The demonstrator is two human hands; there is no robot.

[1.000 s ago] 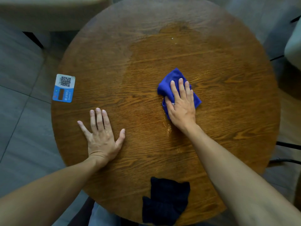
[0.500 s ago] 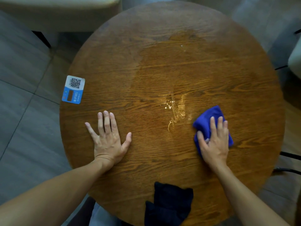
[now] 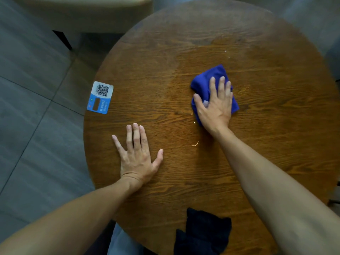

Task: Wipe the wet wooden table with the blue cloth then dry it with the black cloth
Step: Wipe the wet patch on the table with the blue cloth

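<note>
Right hand (image 3: 215, 109) pushed blue cloth (image 3: 204, 80) forward-left, fingers flat; left hand (image 3: 137, 157) splayed on table (image 3: 276, 144).

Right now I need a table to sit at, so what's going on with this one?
A person is wiping the round wooden table: the right hand presses the blue cloth flat onto the wood, while the left hand rests flat on bare wood. A few wet glints show near the right wrist. The black cloth lies untouched at the near edge, so drying has not begun.
</note>
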